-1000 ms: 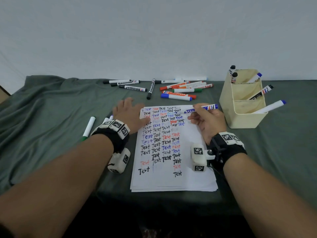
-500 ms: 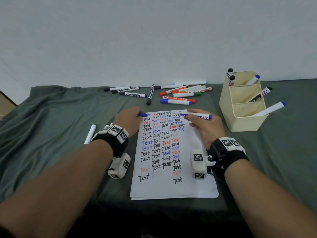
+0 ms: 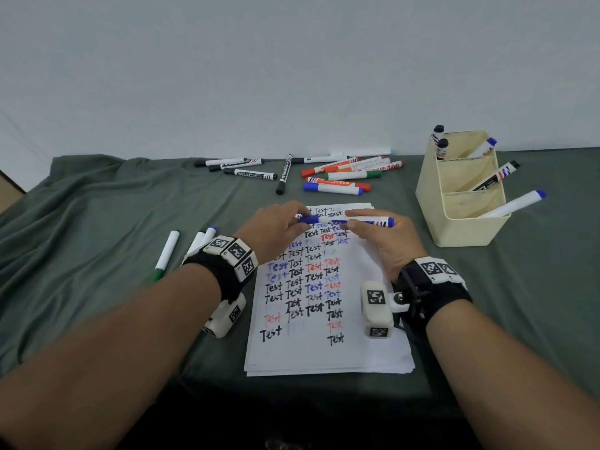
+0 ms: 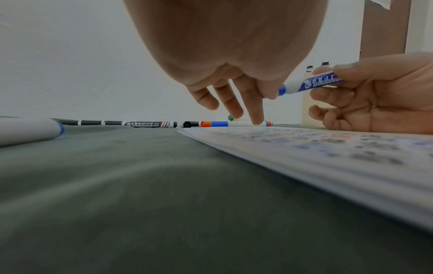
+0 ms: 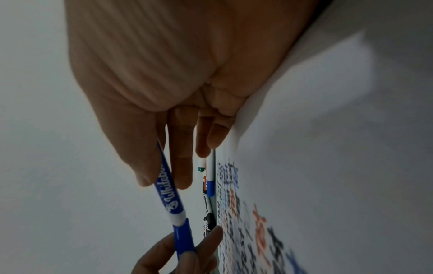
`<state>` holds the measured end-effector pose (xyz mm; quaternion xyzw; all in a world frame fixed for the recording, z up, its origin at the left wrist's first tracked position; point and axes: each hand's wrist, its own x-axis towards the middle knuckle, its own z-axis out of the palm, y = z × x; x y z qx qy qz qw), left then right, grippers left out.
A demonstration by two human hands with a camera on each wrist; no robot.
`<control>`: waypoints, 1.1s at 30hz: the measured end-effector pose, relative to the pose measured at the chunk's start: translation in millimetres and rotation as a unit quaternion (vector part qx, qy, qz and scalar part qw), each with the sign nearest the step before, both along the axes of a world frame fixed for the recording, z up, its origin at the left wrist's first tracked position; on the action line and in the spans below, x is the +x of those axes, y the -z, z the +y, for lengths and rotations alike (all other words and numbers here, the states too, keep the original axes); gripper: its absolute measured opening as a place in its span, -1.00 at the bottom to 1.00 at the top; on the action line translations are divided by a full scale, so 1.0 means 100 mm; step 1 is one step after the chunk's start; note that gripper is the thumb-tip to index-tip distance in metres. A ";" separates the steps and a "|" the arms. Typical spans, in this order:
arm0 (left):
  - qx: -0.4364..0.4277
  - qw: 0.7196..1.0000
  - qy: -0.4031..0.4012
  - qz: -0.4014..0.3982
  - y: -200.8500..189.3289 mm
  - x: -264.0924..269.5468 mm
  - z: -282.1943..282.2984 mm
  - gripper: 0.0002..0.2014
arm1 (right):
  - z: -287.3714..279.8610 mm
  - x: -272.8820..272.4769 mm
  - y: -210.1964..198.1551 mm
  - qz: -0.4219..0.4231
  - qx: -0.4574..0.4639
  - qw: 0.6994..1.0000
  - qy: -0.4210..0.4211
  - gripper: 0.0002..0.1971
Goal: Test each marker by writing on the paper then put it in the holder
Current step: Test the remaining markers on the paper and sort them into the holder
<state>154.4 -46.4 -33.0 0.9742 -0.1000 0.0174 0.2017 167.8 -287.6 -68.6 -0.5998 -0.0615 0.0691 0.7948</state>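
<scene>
A pale wall stands behind a table point(image 3: 97, 254) draped in grey-green cloth. Above the top of the paper point(image 3: 324, 352), both hands hold one blue marker point(image 3: 337, 219) level. The left hand point(image 3: 276, 230) pinches the blue cap point(image 5: 183, 239) between thumb and forefinger, its other fingers point(image 4: 234, 103) hanging loosely spread towards the table. The right hand point(image 3: 386, 241) grips the barrel between thumb and forefinger, its other fingers point(image 4: 328, 115) loosely curled, the heel of the hand resting on the paper. The cap meets the barrel; whether it is fully seated cannot be told.

The paper is a stack of sheets covered with rows of "Test" in black, blue and red. Beyond its top edge lies a scatter of markers point(image 3: 334, 180): black ones to the left, orange, green and blue ones to the right. To the right of the paper stands the cream holder point(image 3: 454, 222), with three compartments; two black-capped markers and a blue one sit in the far one, a black one in the middle, a blue one in the near one. Left of the left wrist lie a green marker point(image 3: 165, 254) and two more markers point(image 3: 203, 238), one with a blue end.
</scene>
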 end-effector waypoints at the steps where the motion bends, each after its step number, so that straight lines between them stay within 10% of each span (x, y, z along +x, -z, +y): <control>1: -0.005 1.000 0.001 0.002 0.01 0.00 0.00 -0.78 | 0.00 0.00 -0.01 0.003 0.003 1.000 -0.001 -0.80; 30: -0.020 1.000 0.017 0.016 0.01 -0.05 -0.05 -0.97 | 0.01 -0.02 -0.07 -0.025 -0.109 0.992 -0.061 -0.75; 33: -0.024 0.999 0.023 0.000 0.03 -0.05 0.00 -0.68 | -0.01 -0.03 -0.05 -0.020 -0.087 0.996 -0.028 -0.83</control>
